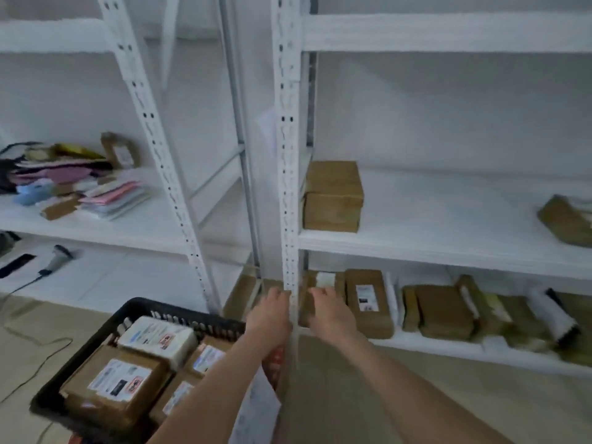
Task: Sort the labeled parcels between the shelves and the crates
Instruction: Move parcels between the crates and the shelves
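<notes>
Post [289, 219] partly hides blurred parcel [325, 280].

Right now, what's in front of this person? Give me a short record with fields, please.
left grip: by the post, hold unclear
right grip: on a parcel, bottom shelf, hold unclear
crate: black, holds labelled parcels
middle shelf: brown box
left bay: mailers above, scanner below
</notes>
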Motion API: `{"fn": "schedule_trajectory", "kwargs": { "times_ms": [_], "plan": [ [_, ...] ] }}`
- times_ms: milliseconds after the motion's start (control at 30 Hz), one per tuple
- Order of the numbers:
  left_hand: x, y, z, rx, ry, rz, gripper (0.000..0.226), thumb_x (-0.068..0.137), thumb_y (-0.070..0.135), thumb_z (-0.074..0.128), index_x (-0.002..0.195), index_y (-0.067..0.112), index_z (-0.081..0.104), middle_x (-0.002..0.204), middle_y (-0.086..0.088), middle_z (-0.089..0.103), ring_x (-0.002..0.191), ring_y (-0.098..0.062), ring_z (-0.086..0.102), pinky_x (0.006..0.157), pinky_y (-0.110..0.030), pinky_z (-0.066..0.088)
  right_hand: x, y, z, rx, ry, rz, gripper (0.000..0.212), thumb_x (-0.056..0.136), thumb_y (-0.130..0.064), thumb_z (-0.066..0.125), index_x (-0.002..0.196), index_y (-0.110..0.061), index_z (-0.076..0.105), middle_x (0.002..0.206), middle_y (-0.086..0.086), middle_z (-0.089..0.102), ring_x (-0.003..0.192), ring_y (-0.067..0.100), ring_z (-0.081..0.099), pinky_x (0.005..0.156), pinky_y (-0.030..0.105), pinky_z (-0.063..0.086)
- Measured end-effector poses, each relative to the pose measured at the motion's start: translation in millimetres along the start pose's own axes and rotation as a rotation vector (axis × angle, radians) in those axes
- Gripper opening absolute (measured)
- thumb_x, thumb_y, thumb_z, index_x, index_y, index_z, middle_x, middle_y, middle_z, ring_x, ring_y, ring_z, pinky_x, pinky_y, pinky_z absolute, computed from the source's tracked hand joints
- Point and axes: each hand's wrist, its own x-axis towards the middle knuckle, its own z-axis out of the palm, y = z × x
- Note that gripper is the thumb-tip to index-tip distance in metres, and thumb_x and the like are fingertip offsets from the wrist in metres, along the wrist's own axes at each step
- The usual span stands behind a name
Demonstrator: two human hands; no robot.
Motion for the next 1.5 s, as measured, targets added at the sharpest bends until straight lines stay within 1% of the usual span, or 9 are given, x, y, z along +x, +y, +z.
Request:
{"fn": "schedule_trajectory", "kwargs": {
  "times_ms": [167,367,500,700,867,1000,1167,1367,1500],
  "plan": [
    [53.9,90.1,-17.7,0.002,0.063,0.087,0.054,0.090,0.016,0.052,0.141,0.018,0.034,0.144,-0.004,0.034,0.128,-0.024,0.043,0.098,-0.039,0.046,24.5,82.5,-54.4,0.028,0.086,0.058,0.047,0.091,-0.022,0.054,0.136,-0.022,0.041,0.140,0.006,0.041,0.124,0.027,0.043,0.101,0.039,0.041],
    [103.7,153.2,-36.2,0.016,0.190,0.091,0.055,0.092,0.021,0.052,0.144,0.020,0.032,0.147,-0.001,0.029,0.127,-0.021,0.042,0.091,-0.036,0.049,66.9,147.6,-111.8,0.045,0.138,0.068,0.053,0.090,-0.021,0.058,0.139,-0.024,0.037,0.136,0.005,0.040,0.118,0.023,0.044,0.091,0.036,0.046],
    [132.1,162.7,-54.9,-0.001,0.345,0.061,0.045,0.092,0.025,0.052,0.136,0.017,0.042,0.136,-0.004,0.041,0.117,-0.021,0.049,0.087,-0.033,0.049,109.9,140.5,-140.3,0.059,0.132,0.004,0.062,0.093,-0.021,0.055,0.146,-0.031,0.025,0.141,0.006,0.033,0.123,0.025,0.040,0.096,0.038,0.045],
    [195.0,151.4,-94.2,-0.024,0.483,0.018,0.039,0.093,0.025,0.045,0.131,0.017,0.047,0.134,-0.009,0.045,0.120,-0.027,0.048,0.096,-0.039,0.042,183.3,114.8,-160.6,-0.001,0.107,-0.086,0.067,0.095,-0.036,0.051,0.150,-0.042,0.013,0.147,0.010,0.026,0.129,0.030,0.035,0.097,0.040,0.041],
    [251.4,136.9,-115.5,-0.009,0.428,-0.127,0.044,0.095,0.034,0.042,0.132,0.012,0.043,0.137,-0.014,0.045,0.127,-0.031,0.043,0.106,-0.045,0.034,227.3,128.0,-169.6,-0.111,0.069,-0.108,0.059,0.098,-0.038,0.042,0.147,-0.048,0.011,0.146,0.004,0.033,0.125,0.028,0.041,0.096,0.042,0.044],
    [283.9,140.6,-125.4,-0.192,0.256,-0.283,0.050,0.094,0.031,0.043,0.136,0.004,0.035,0.131,-0.019,0.048,0.117,-0.036,0.050,0.093,-0.045,0.044,241.6,153.9,-181.3,-0.127,0.077,-0.101,0.052,0.100,-0.034,0.037,0.145,-0.051,0.015,0.140,-0.001,0.042,0.121,0.024,0.045,0.093,0.041,0.046],
    [308.2,181.0,-119.8,-0.317,0.164,-0.205,0.058,0.090,0.033,0.053,0.138,0.009,0.030,0.122,-0.014,0.049,0.108,-0.033,0.055,0.084,-0.040,0.047,235.4,202.5,-206.2,0.094,0.150,-0.006,0.049,0.098,-0.021,0.038,0.143,-0.039,0.032,0.132,0.001,0.055,0.112,0.021,0.055,0.090,0.036,0.048],
    [307.5,242.6,-86.6,-0.741,0.023,-0.172,0.036,0.088,0.029,0.060,0.114,0.004,0.061,0.103,-0.011,0.065,0.091,-0.027,0.062,0.080,-0.037,0.053,208.1,276.3,-245.4,0.111,0.252,0.152,0.029,0.096,-0.041,0.042,0.122,-0.038,0.052,0.110,-0.009,0.065,0.088,0.012,0.058,0.072,0.028,0.045],
    [291.2,283.2,-72.7,-1.146,-0.018,-0.132,0.058,0.085,0.031,0.068,0.138,0.018,0.047,0.117,-0.009,0.062,0.105,-0.028,0.062,0.091,-0.038,0.052,186.6,312.1,-252.6,0.216,0.279,0.193,0.046,0.084,-0.062,0.056,0.118,-0.031,0.053,0.106,-0.014,0.056,0.099,0.011,0.057,0.074,0.026,0.041]
  ]
}}
